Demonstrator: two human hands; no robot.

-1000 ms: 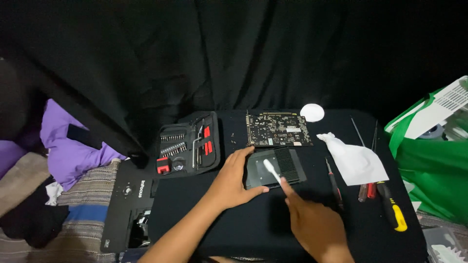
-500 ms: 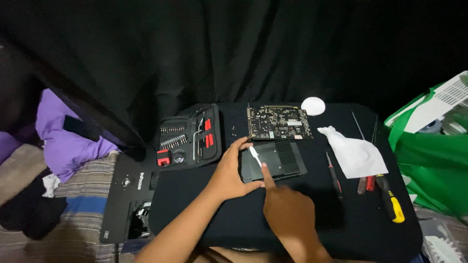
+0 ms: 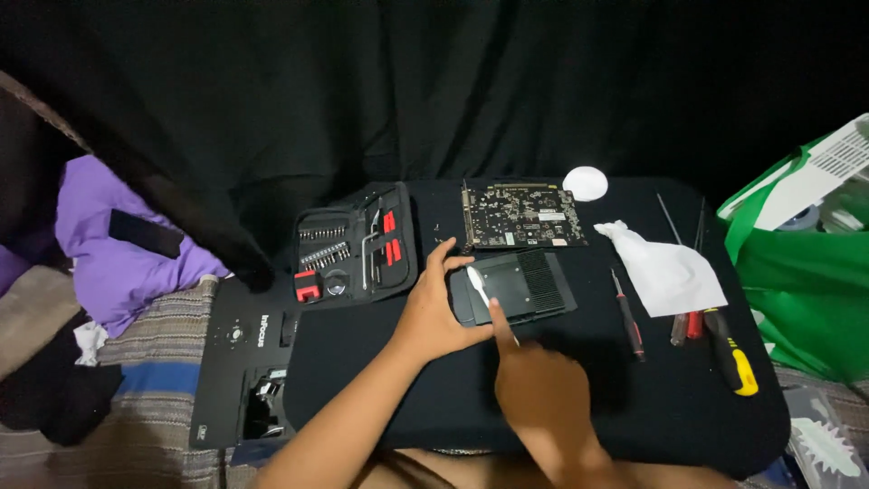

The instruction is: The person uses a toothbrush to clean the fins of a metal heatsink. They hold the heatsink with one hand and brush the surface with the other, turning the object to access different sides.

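Here the left hand (image 3: pixel 433 312) clasps the left end of a dark heatsink block (image 3: pixel 512 288), thumb on its near edge and fingers curled over the far edge, pinning it to the black worktop (image 3: pixel 543 417). The block lies near the middle of the worktop with its long axis running left to right, the right end tipped a little away from the person; its finned part faces right. The right hand (image 3: pixel 536 389) is closed around a thin white-tipped swab (image 3: pixel 482 292), which slants up and to the left, its white tip resting on the block's left part. Just beyond the block lies a green circuit board (image 3: pixel 523 215), and farther back a white round pad (image 3: pixel 585 183). To the right sit a crumpled white cloth (image 3: pixel 663 272), a small red-handled screwdriver (image 3: pixel 626 315) and a yellow-and-black screwdriver (image 3: pixel 730 351). To the left, an open bit kit (image 3: pixel 355 246) with red inserts lies just beside the left hand. A green bag (image 3: pixel 801 272) stands off the worktop's right edge.
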